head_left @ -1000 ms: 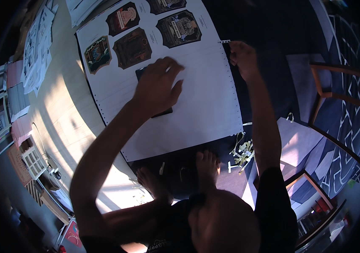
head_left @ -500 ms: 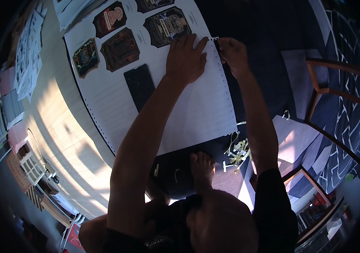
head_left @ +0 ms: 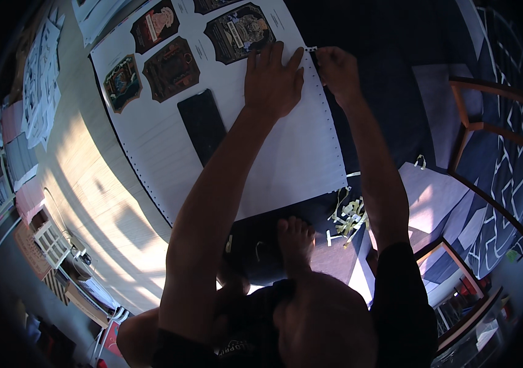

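Note:
A large white paper sheet (head_left: 292,165) with small holes along its side edges lies spread before me. My left hand (head_left: 272,84) rests flat on it near the right edge, fingers spread, fingertips touching a dark ornate printed label (head_left: 240,34). Just past that edge, my right hand (head_left: 339,70) is closed in a pinch on a narrow perforated paper strip (head_left: 311,49). The strip's short visible end reaches from the sheet's edge to my fingers; the rest is hidden. A dark phone-like slab (head_left: 202,126) lies on the sheet, left of my left forearm.
More printed labels (head_left: 171,69) sit at the sheet's upper left. Torn paper strips (head_left: 350,218) lie heaped near my bare foot (head_left: 295,242). Wooden chair frames (head_left: 467,126) stand at right. Stacked papers (head_left: 44,73) line the far left, beside the sunlit wood-grain surface (head_left: 83,165).
The view has shifted slightly. My right hand still pinches the strip, slightly higher in the picture; my left hand stays flat on the sheet.

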`<state>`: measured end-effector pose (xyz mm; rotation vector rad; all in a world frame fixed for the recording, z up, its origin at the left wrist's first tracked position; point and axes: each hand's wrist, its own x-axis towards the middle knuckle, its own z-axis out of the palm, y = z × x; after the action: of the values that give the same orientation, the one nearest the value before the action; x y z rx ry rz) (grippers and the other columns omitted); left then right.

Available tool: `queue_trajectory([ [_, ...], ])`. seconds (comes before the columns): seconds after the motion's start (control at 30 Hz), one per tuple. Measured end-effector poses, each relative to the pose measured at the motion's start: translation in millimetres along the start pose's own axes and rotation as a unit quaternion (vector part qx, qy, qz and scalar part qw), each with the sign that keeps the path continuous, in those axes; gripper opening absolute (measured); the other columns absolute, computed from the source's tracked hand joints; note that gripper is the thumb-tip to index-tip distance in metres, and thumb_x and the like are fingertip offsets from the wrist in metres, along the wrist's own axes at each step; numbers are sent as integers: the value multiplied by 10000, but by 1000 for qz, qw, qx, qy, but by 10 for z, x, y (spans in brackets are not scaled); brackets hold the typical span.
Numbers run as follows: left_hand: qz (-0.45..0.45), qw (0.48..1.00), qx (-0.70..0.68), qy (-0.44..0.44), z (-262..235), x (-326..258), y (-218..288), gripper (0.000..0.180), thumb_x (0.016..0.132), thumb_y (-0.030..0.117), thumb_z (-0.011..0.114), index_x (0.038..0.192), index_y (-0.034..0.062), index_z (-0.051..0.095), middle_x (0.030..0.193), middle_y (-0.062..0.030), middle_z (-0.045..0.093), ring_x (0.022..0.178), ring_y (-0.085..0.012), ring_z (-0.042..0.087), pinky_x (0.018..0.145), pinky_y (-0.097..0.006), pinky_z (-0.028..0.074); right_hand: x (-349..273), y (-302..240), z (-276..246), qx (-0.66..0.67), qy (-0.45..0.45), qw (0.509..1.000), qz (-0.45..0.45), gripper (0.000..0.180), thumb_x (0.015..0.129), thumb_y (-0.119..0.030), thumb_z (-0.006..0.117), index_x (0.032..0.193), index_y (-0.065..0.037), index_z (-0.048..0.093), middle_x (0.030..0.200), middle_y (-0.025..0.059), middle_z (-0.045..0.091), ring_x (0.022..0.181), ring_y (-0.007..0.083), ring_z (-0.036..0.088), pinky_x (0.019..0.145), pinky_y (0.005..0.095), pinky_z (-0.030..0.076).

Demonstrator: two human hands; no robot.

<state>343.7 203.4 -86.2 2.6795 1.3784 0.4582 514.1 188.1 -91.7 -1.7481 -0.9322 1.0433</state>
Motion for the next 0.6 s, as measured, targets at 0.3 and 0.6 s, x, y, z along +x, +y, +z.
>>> queue_trajectory([
  [0.3, -17, 999, -38, -32, 37, -88, -25, 506, 987, 302, 562, 1473, 176, 498, 1473, -227, 452, 1422, -364, 390, 1198, -542, 269, -100, 197, -133, 5, -37, 999, -26, 247, 1000, -174, 592, 1060, 42, 697, 861, 108, 727, 750, 122, 671, 678, 279, 537],
  [0.6, 3, 998, -44, -47, 13, -135, 31, 490, 995, 289, 559, 1475, 213, 506, 1510, -282, 391, 1461, -440, 325, 1193, -619, 242, -72, 176, -73, -87, -30, 994, -52, 269, 992, -180, 589, 1056, 55, 704, 861, 165, 740, 750, 166, 706, 670, 309, 558],
])
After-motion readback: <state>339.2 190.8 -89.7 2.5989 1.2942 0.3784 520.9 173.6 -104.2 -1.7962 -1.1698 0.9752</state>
